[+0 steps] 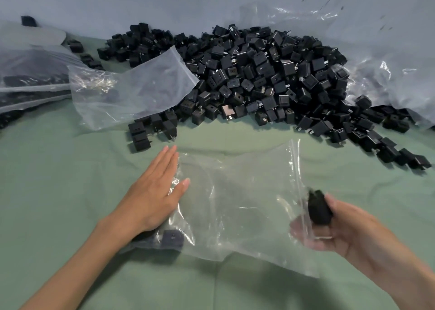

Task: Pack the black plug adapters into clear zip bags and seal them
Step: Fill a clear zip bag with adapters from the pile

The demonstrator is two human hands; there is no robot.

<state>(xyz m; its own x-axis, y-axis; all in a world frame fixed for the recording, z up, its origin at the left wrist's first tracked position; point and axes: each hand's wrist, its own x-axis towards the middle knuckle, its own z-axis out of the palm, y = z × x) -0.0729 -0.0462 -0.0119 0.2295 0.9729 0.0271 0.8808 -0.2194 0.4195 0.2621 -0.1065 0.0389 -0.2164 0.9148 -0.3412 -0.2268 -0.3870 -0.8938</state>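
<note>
Black adapter (319,209), one, in right hand (348,229); left hand (155,192) presses one bag (235,203).

Held adapter (319,207): smeared by motion in the right hand (348,229); its face and prongs cannot be read.
Right hand: lower fingers dim behind the film of the near zip bag (235,203); forearm cut off at the lower right corner.
Left hand (153,192): covers the near zip bag's left edge; forearm runs out at the bottom edge.
Bagged adapter (173,239): partly under the left wrist, hazy through plastic; how many lie there cannot be told.
Pile (259,79): left part behind an empty zip bag (131,91), right end under a clear sheet (381,74).
Filled bags (30,81): cut off by the left edge, contents murky.
Dark thing (28,20): too small to identify.
</note>
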